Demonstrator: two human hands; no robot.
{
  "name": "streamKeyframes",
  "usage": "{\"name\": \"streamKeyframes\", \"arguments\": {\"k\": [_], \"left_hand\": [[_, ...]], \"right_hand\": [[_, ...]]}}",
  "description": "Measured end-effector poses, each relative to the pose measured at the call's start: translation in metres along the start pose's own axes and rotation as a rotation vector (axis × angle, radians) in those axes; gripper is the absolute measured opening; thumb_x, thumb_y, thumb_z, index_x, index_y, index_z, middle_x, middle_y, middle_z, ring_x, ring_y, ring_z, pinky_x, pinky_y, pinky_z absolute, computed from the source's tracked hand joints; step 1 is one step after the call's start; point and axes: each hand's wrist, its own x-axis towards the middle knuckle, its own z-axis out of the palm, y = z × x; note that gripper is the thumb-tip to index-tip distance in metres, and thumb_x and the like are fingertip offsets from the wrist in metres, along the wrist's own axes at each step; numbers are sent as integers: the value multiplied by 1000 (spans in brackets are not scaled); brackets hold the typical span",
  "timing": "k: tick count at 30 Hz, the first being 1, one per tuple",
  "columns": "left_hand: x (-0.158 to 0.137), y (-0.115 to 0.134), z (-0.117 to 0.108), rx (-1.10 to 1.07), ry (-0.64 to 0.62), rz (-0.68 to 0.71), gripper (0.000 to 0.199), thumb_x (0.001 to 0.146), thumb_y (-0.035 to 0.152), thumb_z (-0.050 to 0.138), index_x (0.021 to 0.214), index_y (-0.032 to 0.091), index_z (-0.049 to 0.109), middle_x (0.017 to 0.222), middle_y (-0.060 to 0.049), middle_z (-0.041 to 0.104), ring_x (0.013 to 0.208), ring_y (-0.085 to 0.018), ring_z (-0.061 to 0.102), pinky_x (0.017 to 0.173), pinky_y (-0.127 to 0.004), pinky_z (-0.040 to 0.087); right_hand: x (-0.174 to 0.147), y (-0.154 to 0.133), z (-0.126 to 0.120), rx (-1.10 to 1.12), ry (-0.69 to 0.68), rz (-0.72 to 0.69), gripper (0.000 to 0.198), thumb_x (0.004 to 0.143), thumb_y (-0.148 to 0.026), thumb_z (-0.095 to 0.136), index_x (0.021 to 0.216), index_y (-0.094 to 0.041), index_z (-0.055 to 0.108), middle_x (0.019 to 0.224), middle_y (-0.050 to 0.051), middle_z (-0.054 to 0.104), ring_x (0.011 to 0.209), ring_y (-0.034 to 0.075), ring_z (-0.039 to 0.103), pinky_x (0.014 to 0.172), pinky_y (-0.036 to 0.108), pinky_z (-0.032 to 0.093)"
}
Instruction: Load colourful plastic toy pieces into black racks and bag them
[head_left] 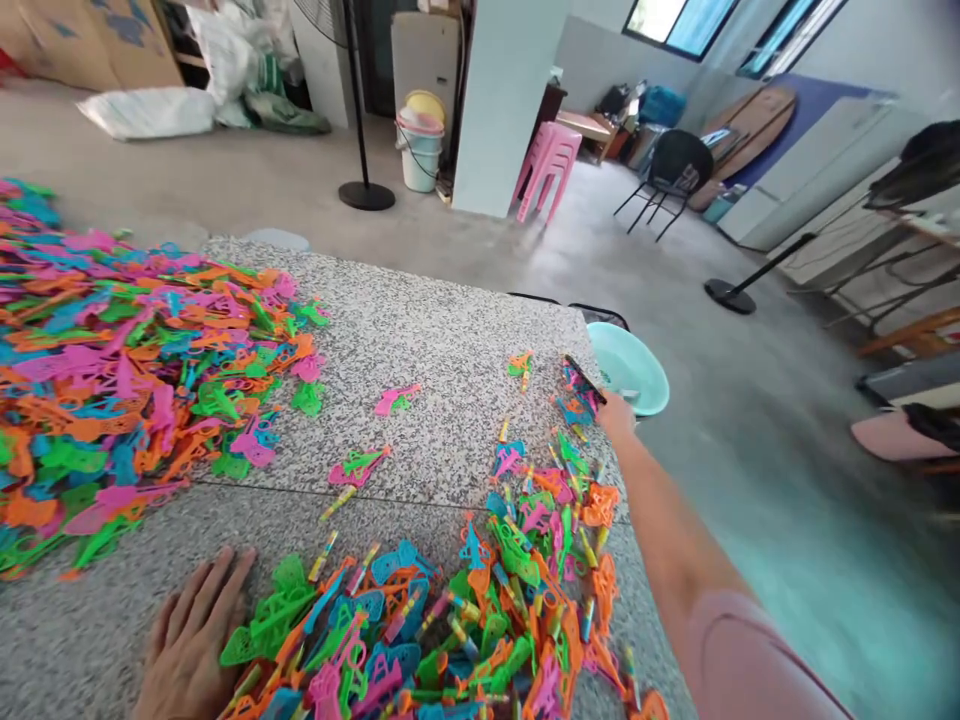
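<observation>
My left hand [196,632] lies flat on the speckled stone table [420,310], fingers stretched, against the near pile of small plastic toy guns [480,600]. They are green, orange, pink and blue, with striped paper tubes [322,556] among them. At the table's far right edge my right hand [616,412] is closed on a dark, narrow, flat object [585,380]; its kind cannot be made out. A few toy guns [574,410] lie right beside that object. Just beyond the hand is a turquoise basin [651,372] with something pale in it.
A large heap of similar toy guns [135,370] covers the table's left side. Single pieces [397,398] lie scattered midway. Past the table stand a black fan pole [364,150], a bucket [420,155], pink stools [550,165] and a black chair [679,165].
</observation>
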Motion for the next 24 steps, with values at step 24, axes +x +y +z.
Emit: {"name": "streamKeyframes", "arguments": {"k": [24], "left_hand": [[7,17,-15,-37,-61,-67,59,95,30,31,154,20,32,152,-14,43,144,-32,33,118,-54,23]], "right_hand": [[-316,-23,-6,274,-482,-507,53,92,-9,42,135,-34,59,134,2,63,117,22,57,102,39,44]]}}
